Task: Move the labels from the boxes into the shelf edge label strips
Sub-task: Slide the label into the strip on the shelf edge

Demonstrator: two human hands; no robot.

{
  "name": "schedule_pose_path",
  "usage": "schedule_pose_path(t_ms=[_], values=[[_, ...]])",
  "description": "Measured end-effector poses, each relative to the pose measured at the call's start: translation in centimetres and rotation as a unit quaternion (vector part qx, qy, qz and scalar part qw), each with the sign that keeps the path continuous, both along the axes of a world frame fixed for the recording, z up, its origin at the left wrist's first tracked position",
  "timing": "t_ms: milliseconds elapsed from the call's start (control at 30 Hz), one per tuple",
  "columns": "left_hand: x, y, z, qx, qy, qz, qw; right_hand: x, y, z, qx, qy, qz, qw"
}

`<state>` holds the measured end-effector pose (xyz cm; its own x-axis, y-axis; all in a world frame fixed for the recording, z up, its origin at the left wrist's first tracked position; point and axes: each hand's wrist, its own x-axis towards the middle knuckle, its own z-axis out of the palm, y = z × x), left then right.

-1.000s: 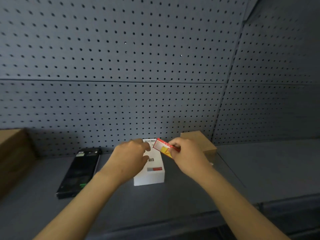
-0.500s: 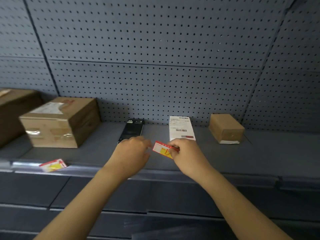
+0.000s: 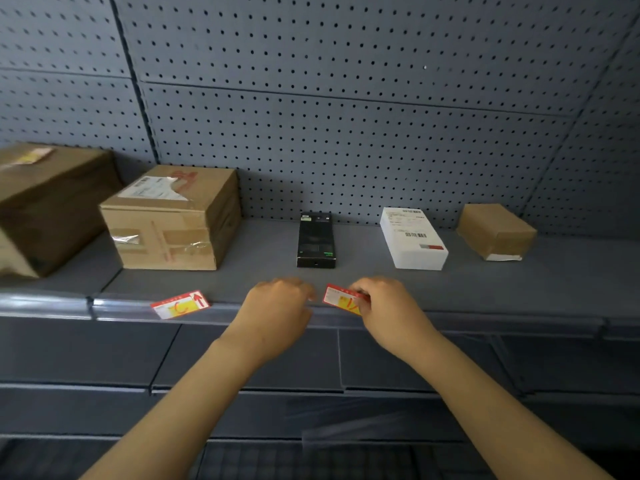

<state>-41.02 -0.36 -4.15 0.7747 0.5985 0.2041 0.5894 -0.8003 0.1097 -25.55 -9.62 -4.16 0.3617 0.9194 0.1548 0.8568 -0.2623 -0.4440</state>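
My right hand (image 3: 388,306) pinches a red, white and yellow label (image 3: 337,297) at the front edge of the grey shelf, just above the clear label strip (image 3: 121,308). My left hand (image 3: 277,306) hovers close to the label's left end, fingers curled, holding nothing. A second label of the same kind (image 3: 180,304) sits tilted in the strip further left. On the shelf behind stand a black box (image 3: 316,240), a white box (image 3: 412,239) and a small brown box (image 3: 495,232).
Two larger cardboard boxes stand at the left: a taped one (image 3: 173,220) and a darker one (image 3: 48,206). A grey pegboard wall (image 3: 346,133) backs the shelf. Lower grey shelves (image 3: 242,386) run beneath my forearms.
The view has pulled back and down from the white box. Both hands have come forward to the shelf's front edge, the right one carrying the label down to the strip.
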Motion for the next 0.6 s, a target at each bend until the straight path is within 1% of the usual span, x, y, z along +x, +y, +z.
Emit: schedule_pose_path(t_ms=[133,400,600], values=[[-1.1,0.5,-1.7,-0.014,0.014,-0.02,1.0,-1.7,0.2,-0.9,-0.014,-0.003,-0.018,1.0],[0.1,1.7,-4.1,-0.006,0.044,-0.036,0.998,-2.0,1.1,-2.2,-0.017,-0.014,-0.027,0.999],[1.2,2.1,-5.1,-0.01,0.042,-0.031,0.999,-1.1,1.7,-2.7,0.023,-0.035,-0.02,0.999]])
